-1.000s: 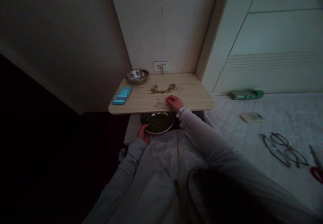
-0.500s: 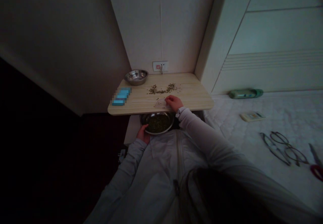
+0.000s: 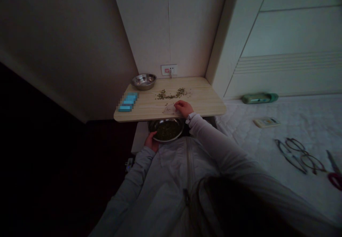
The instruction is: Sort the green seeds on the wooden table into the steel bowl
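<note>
The left hand (image 3: 151,142) is clamped on the rim of a metal bowl (image 3: 171,140), with the thumb over its edge; this bowl is below the front edge of the bench (image 3: 151,109), close to the body, and it contains many green grains (image 3: 169,129). The right hand (image 3: 184,108) is above the front part of the bench, its fingertips together on a thin clear sheet (image 3: 169,108). Behind this sheet, loose grains (image 3: 182,92) lie in a curved band on the wood. A second bowl (image 3: 144,87) stands at the back left corner, and near it lies a blurred blue object (image 3: 128,102). On the bed (image 3: 237,132), at the right, lie a green bottle (image 3: 259,98), glasses (image 3: 304,153) and scissors (image 3: 335,166).
</note>
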Action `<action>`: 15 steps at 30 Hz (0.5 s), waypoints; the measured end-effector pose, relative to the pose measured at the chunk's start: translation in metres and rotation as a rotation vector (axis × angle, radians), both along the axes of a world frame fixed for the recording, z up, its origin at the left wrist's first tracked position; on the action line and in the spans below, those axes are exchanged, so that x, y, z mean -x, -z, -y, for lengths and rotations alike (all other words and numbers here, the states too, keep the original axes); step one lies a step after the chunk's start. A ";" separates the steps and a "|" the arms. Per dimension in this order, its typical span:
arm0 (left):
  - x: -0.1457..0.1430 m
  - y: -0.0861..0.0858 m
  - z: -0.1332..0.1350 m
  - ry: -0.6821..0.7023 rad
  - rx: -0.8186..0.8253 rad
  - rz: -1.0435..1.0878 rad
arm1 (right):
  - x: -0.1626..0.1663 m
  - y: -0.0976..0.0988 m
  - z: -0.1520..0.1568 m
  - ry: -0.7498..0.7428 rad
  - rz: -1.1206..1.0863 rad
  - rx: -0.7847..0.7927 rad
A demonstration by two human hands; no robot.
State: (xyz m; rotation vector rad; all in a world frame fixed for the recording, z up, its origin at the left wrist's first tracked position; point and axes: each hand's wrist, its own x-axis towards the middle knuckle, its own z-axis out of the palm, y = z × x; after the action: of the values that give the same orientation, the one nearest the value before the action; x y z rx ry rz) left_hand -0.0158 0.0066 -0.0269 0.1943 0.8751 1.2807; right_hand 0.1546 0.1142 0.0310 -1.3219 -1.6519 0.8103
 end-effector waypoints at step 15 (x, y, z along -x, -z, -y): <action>-0.001 -0.005 0.001 0.011 0.023 0.000 | 0.000 -0.002 0.001 0.008 0.010 0.000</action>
State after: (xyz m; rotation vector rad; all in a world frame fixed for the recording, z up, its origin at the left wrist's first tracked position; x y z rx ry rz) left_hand -0.0152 0.0051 -0.0217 0.1806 0.8878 1.2597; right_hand 0.1543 0.1129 0.0326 -1.3339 -1.6537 0.8008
